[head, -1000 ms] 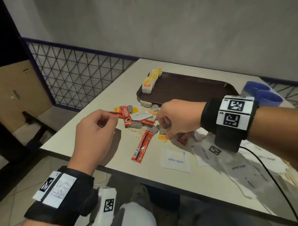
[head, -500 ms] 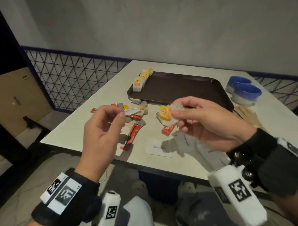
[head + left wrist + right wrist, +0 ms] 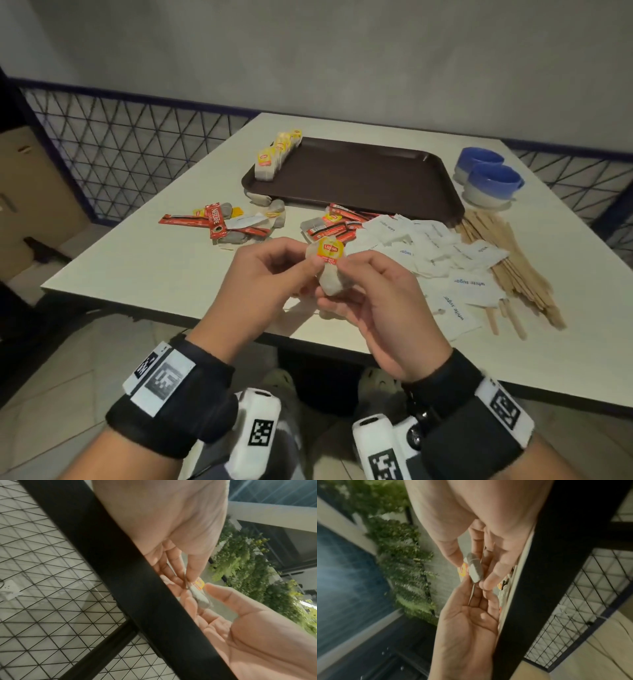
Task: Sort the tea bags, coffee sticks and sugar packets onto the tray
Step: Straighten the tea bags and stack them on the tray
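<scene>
Both hands raised at frame centre above the near table (image 3: 164, 274) edge, palms facing each other. Left hand (image 3: 260, 277) pinching a tea bag (image 3: 330, 270) at thumb and fingertips; right hand (image 3: 373, 301) curled round its lower side, thumb against the tag. Bag: soft, whitish, pillow-shaped paper; yellow tag reading "Lipton". Upper centre: dark brown plastic tray (image 3: 370, 178), row of tea bags (image 3: 277, 154) standing along its left rim. Red glossy coffee sticks (image 3: 212, 222) marked "Nescafé", centre left. White paper sugar packets (image 3: 469, 284) marked "white sugar", right.
</scene>
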Tool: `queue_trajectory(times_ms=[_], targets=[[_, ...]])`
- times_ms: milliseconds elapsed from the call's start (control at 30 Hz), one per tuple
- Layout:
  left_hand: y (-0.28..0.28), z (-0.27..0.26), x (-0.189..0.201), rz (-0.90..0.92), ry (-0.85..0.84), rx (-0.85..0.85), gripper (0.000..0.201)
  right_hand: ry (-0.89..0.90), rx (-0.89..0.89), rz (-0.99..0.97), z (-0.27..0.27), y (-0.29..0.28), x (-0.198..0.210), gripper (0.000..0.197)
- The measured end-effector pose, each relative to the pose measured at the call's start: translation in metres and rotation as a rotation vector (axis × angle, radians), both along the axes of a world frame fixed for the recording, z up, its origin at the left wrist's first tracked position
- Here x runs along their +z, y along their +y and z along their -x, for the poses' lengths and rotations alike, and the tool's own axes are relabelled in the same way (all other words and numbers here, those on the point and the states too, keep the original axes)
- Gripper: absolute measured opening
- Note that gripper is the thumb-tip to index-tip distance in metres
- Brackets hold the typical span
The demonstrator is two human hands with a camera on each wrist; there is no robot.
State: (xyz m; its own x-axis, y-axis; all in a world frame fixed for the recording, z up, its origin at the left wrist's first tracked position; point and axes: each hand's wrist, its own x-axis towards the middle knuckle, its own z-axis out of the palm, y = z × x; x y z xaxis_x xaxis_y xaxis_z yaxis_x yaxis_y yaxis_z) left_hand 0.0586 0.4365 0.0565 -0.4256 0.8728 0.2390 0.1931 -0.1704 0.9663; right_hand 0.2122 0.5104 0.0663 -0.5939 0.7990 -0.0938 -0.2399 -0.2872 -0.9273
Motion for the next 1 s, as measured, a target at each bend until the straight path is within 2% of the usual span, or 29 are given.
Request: queue_trajectory(times_ms=[100, 167, 333, 667, 1000], targets=[[-0.002, 0.003, -0.001, -0.010, -0.023, -0.012, 0.007, -0.053, -0.020, -0.159, 0.004, -0.004, -0.005, 0.027], [-0.004, 0.003, 0.000, -0.012, -0.019, -0.037, 0.009, -0.056, -0.066, -0.196, 0.006, -0.006, -0.010, 0.024], [-0.004, 0.005, -0.001, -0.006, -0.027, -0.041, 0.012, -0.026, -0.125, -0.227, 0.006, -0.005, -0.017, 0.010], [-0.002, 0.009, -0.004, 0.010, -0.110, -0.006, 0.018, -0.008, -0.162, -0.248, 0.004, -0.007, -0.020, 0.008], [-0.005, 0.007, -0.004, 0.002, 0.008, -0.007, 0.018, -0.061, -0.128, -0.271, 0.004, -0.009, -0.014, 0.009]])
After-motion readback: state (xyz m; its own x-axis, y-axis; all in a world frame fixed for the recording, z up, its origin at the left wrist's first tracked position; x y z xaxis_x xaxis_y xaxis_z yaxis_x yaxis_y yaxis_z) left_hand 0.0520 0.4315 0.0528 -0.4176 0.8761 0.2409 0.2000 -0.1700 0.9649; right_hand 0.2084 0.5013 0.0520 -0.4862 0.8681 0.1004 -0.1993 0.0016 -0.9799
